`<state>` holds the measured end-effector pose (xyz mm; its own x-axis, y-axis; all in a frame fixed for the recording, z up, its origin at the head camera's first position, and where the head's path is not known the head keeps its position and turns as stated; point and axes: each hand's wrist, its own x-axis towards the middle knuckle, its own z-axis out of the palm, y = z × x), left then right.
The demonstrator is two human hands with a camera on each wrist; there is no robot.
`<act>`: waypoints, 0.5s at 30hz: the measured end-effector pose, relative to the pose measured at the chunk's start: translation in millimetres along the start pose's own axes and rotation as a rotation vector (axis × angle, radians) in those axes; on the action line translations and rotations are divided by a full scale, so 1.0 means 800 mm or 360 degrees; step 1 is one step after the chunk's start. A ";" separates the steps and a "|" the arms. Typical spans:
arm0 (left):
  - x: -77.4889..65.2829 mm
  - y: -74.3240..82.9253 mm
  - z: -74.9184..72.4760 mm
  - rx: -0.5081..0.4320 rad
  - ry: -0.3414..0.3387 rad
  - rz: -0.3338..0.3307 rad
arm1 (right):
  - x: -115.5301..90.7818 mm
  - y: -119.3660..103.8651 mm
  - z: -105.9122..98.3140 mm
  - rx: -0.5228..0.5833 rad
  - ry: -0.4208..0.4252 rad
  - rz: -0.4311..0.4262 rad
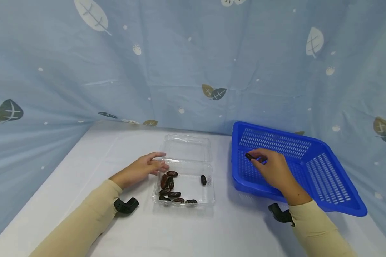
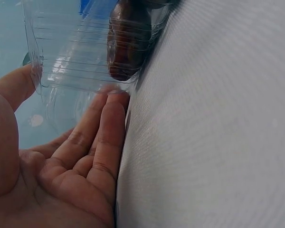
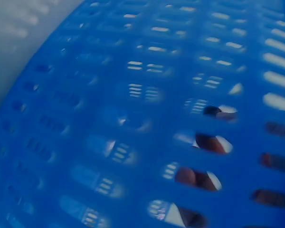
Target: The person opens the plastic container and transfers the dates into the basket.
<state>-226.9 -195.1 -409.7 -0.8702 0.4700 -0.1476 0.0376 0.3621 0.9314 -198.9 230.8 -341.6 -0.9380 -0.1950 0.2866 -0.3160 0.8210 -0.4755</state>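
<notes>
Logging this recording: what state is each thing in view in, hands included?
Clear container: open, dates inside
Lid: swung back behind the container
Grouped dates: lying at the container's left and near sides
Lone date: lying apart, toward the right
Blue basket: open-topped
Left hand: touching the container's left side
Right hand: pinching a dark date

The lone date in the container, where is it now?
In the head view, the lone date lies at right in the clear container, right of the clustered dates and left of the blue basket.
</notes>
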 end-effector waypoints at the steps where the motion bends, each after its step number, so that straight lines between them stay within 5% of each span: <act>1: 0.000 0.000 0.000 0.0003 0.0004 -0.0006 | 0.002 0.002 0.000 -0.0002 -0.0035 0.0029; 8: -0.001 0.000 -0.001 0.0018 0.0003 -0.0014 | 0.012 0.010 0.009 -0.0099 -0.0311 0.0188; 15: -0.001 0.000 0.000 0.0010 0.0005 -0.0020 | 0.014 0.011 0.018 -0.0183 -0.0529 0.0150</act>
<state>-225.9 -195.2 -409.4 -0.8723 0.4627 -0.1582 0.0296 0.3728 0.9275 -214.6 228.3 -354.3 -0.9634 -0.2637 -0.0489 -0.2254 0.8949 -0.3851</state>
